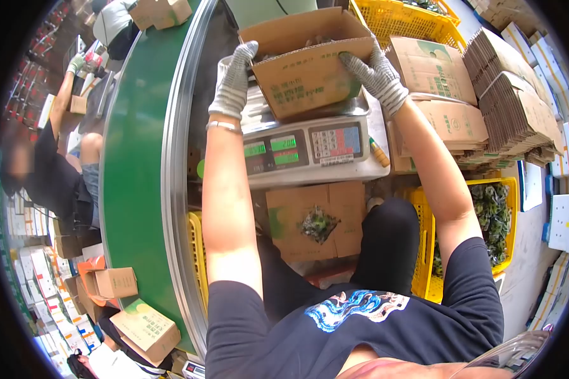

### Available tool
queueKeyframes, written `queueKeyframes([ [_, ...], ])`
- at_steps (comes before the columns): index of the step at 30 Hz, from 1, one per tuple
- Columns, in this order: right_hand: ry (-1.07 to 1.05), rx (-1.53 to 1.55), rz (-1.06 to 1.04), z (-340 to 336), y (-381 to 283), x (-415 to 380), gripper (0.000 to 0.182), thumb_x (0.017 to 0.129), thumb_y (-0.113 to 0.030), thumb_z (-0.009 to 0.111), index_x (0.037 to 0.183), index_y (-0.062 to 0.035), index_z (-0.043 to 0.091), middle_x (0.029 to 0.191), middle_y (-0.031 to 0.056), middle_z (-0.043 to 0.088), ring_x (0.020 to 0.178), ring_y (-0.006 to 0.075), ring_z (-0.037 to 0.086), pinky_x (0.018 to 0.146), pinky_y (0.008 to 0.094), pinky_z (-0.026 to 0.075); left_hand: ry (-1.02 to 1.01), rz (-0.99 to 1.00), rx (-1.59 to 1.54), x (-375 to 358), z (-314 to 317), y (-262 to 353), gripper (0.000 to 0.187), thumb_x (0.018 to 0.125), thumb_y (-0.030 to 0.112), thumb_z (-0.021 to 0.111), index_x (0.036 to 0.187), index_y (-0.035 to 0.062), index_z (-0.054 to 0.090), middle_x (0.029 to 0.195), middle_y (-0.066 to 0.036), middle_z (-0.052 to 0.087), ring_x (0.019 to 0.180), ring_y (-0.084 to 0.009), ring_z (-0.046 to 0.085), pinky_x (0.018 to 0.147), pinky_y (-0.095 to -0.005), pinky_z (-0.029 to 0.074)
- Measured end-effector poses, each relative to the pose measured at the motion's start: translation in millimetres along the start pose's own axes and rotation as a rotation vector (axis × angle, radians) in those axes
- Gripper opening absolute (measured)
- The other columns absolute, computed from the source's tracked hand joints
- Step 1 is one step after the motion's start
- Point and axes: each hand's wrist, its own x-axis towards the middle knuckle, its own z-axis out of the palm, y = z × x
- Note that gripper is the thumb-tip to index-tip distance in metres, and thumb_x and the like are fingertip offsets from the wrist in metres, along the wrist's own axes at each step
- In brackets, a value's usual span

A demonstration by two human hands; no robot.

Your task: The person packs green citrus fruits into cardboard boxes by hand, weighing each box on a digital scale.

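Observation:
An open-topped cardboard box (313,79) with green print is tilted at the digital scale (272,167). My left hand (232,82), in a grey-white knit glove, grips its left side with the thumb at the rim. On the right, my right hand (378,77), gloved alike, has its thumb on the front face while the other fingers are hidden behind the side. Dark contents show just inside the box. Green digits glow on the scale, and a yellow-handled tool (379,153) lies at its right end.
A green conveyor belt (136,177) runs along my left, with a person (57,170) beyond it. Flattened cartons (436,69) are stacked at right. A yellow crate (511,234) holds dark green bagged goods. One clear bag (319,224) lies on cardboard between my knees.

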Motion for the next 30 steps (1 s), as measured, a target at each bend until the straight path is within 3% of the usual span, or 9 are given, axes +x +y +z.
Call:
queueKeyframes([
  [5, -0.012, -0.064, 0.019, -16, -40, 17, 0.069, 0.087, -0.044, 0.060, 0.138, -0.0050, 0.034, 0.115, 0.0187, 0.059, 0.106, 0.0261, 0.059, 0.090, 0.0327, 0.047, -0.064, -0.045, -0.283, -23, 6, 10, 0.025, 0.079, 0.025, 0.059, 0.095, 0.0047, 0.060, 0.081, -0.004, 0.060, 0.066, -0.0117, 0.061, 0.056, -0.0230, 0.049],
  [6, 0.104, -0.062, -0.085, -22, -58, 29, 0.057, 0.085, -0.042, 0.061, 0.125, -0.0040, 0.049, 0.109, 0.0171, 0.062, 0.097, 0.0262, 0.062, 0.086, 0.0341, 0.049, -0.177, -0.133, -0.156, -12, -18, -2, 0.052, 0.079, 0.030, 0.060, 0.121, 0.0037, 0.044, 0.112, -0.011, 0.054, 0.100, -0.0228, 0.057, 0.086, -0.0376, 0.049],
  [9, -0.218, -0.659, -0.087, -21, -133, 61, 0.039, 0.084, -0.034, 0.059, 0.108, -0.0041, 0.063, 0.103, 0.0142, 0.065, 0.092, 0.0261, 0.063, 0.082, 0.0357, 0.051, -0.118, 0.054, 0.027, -27, 6, 0, 0.050, 0.079, 0.029, 0.061, 0.120, 0.0053, 0.044, 0.108, -0.010, 0.053, 0.093, -0.0189, 0.056, 0.082, -0.0339, 0.050],
  [11, -0.591, -1.133, 0.539, 15, -168, 80, 0.026, 0.086, -0.022, 0.057, 0.105, -0.0084, 0.066, 0.099, 0.0098, 0.066, 0.089, 0.0222, 0.064, 0.079, 0.0305, 0.051, -0.089, 0.025, 0.014, -31, 5, -7, 0.049, 0.079, 0.028, 0.062, 0.119, 0.0062, 0.043, 0.105, -0.009, 0.053, 0.089, -0.0163, 0.055, 0.078, -0.0319, 0.051],
  [17, -0.756, -1.500, 0.198, 20, -110, 100, 0.022, 0.078, -0.017, 0.064, 0.097, -0.0069, 0.069, 0.086, 0.0093, 0.068, 0.079, 0.0227, 0.066, 0.072, 0.0313, 0.053, -0.021, -0.066, 0.121, -45, 7, 7, 0.049, 0.084, 0.037, 0.057, 0.124, 0.0127, 0.043, 0.109, -0.007, 0.053, 0.096, -0.0184, 0.056, 0.078, -0.0328, 0.053],
  [23, 0.111, -0.389, -0.197, -62, -151, -11, 0.019, 0.087, -0.016, 0.059, 0.097, -0.0008, 0.065, 0.091, 0.0089, 0.066, 0.085, 0.0184, 0.064, 0.081, 0.0324, 0.050, 0.016, -0.058, 0.167, -62, 0, 14, 0.058, 0.086, 0.055, 0.053, 0.130, 0.0168, 0.048, 0.116, -0.007, 0.056, 0.105, -0.0190, 0.052, 0.086, -0.0374, 0.045],
  [25, 0.315, 0.490, -0.228, -60, -135, -64, 0.023, 0.093, -0.014, 0.051, 0.108, 0.0011, 0.059, 0.106, 0.0134, 0.062, 0.100, 0.0231, 0.061, 0.090, 0.0376, 0.049, 0.017, -0.077, 0.135, -78, 1, 24, 0.062, 0.087, 0.056, 0.052, 0.133, 0.0160, 0.046, 0.124, -0.008, 0.053, 0.108, -0.0193, 0.050, 0.086, -0.0375, 0.043],
  [29, 0.056, 1.484, 0.186, -23, -125, -138, 0.069, 0.083, -0.041, 0.062, 0.135, -0.0042, 0.035, 0.132, 0.0213, 0.041, 0.121, 0.0369, 0.045, 0.092, 0.0550, 0.046, 0.101, 0.063, 0.072, -129, 3, 30, 0.070, 0.087, 0.051, 0.053, 0.136, 0.0028, 0.039, 0.133, -0.017, 0.045, 0.114, -0.0266, 0.047, 0.090, -0.0411, 0.042],
  [30, 0.329, 1.341, 0.302, 3, -149, -145, 0.032, 0.084, -0.020, 0.058, 0.109, 0.0003, 0.060, 0.092, 0.0146, 0.065, 0.078, 0.0256, 0.065, 0.066, 0.0324, 0.055, 0.123, 0.063, 0.068, -140, -1, 27, 0.067, 0.089, 0.044, 0.054, 0.136, -0.0002, 0.038, 0.130, -0.021, 0.045, 0.114, -0.0278, 0.047, 0.090, -0.0435, 0.043],
])
